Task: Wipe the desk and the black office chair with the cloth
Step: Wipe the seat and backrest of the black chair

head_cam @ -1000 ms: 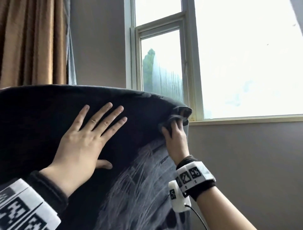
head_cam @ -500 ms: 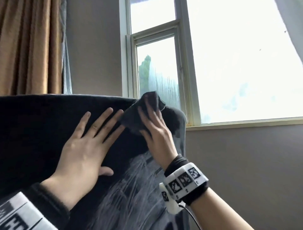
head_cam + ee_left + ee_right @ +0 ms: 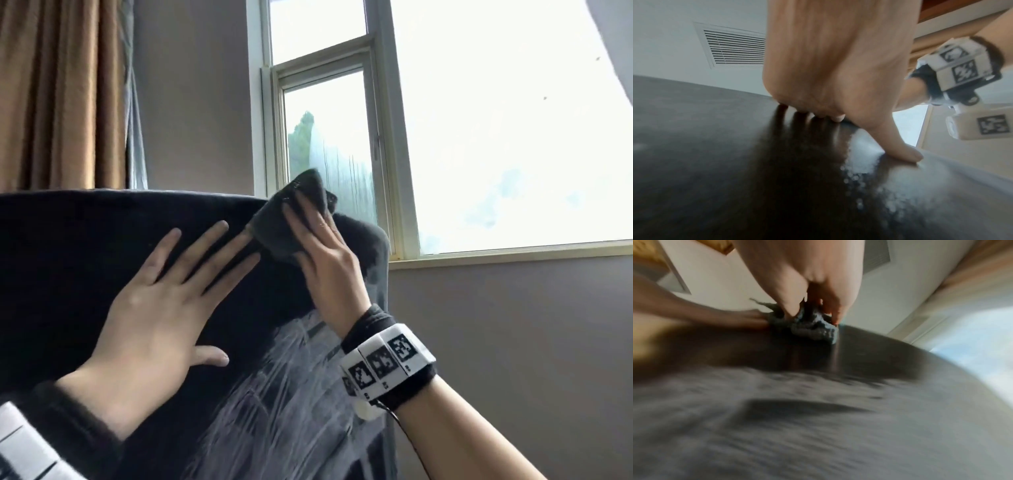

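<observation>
My right hand point(image 3: 329, 260) grips the dark cloth point(image 3: 284, 226) on the black office chair point(image 3: 68, 246) backrest, just beside my flat, splayed left hand point(image 3: 161, 308).

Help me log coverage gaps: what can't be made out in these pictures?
- Desk: in no view.
- Black office chair: seat and base cut off by the head view's lower edge.
- Cloth: partly under the right hand; right wrist view motion-blurred.
- Left hand fingertips: hidden by the palm, left wrist view.
</observation>
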`<act>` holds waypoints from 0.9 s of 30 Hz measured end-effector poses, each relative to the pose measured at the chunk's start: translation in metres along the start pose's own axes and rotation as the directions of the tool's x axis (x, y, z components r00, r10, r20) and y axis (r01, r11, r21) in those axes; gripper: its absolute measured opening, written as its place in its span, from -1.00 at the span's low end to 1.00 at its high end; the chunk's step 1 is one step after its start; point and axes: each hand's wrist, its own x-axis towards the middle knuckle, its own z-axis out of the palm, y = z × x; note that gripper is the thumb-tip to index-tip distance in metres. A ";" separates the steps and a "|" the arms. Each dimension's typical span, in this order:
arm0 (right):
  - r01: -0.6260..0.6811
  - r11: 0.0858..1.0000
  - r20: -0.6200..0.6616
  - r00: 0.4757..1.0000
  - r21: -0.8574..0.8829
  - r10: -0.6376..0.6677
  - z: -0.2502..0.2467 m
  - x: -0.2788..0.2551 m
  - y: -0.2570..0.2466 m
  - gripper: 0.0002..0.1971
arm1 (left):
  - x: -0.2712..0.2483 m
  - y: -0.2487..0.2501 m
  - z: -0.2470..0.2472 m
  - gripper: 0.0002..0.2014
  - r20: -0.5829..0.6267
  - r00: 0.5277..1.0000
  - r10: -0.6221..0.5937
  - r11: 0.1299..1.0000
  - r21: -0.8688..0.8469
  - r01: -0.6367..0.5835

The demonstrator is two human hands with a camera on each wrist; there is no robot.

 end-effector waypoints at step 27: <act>-0.714 0.688 0.058 0.698 0.131 0.714 -0.008 -0.105 0.062 -0.57 | -0.006 0.005 0.006 0.37 -0.121 0.992 -0.042 0.998 -0.057 0.036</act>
